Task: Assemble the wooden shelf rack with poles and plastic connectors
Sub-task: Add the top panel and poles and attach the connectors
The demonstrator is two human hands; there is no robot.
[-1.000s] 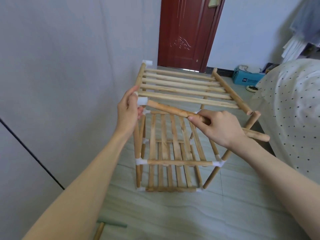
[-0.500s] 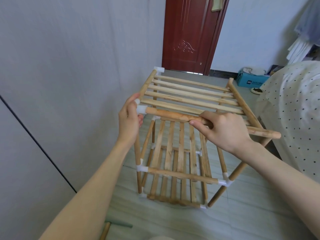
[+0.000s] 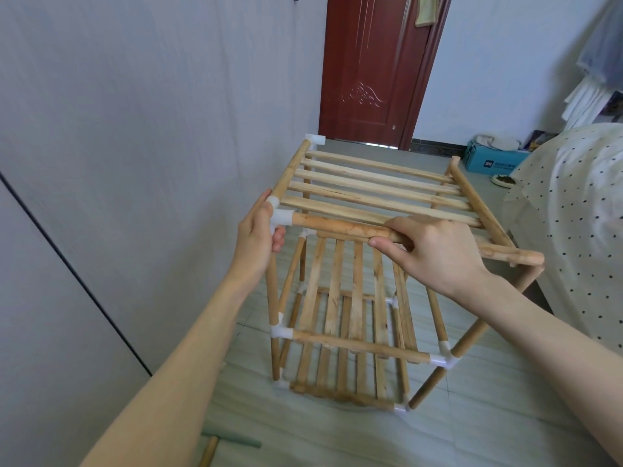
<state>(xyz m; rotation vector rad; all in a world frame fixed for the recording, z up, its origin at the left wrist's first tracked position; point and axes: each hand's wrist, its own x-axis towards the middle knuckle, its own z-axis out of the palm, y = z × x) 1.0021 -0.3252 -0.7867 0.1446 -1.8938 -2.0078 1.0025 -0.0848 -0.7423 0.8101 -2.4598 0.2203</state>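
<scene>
Wooden shelf rack (image 3: pixel 364 298) stands on tiled floor (image 3: pixel 472 416), centre frame, beside grey wall (image 3: pixel 135 129). Front top pole (image 3: pixel 344 228) lies near-horizontal, long axis 9-to-3 o'clock, slightly lower at right; left end seated in white plastic corner connector (image 3: pixel 281 217), right end (image 3: pixel 532 257) free, meeting leaning right front upright (image 3: pixel 472 335). Left hand (image 3: pixel 258 237) grip wrapped round corner connector. Right hand (image 3: pixel 435 251) grip closed over pole mid-length. Top slats run parallel to pole. Blue box (image 3: pixel 488 160) at 2 o'clock: print unreadable.
</scene>
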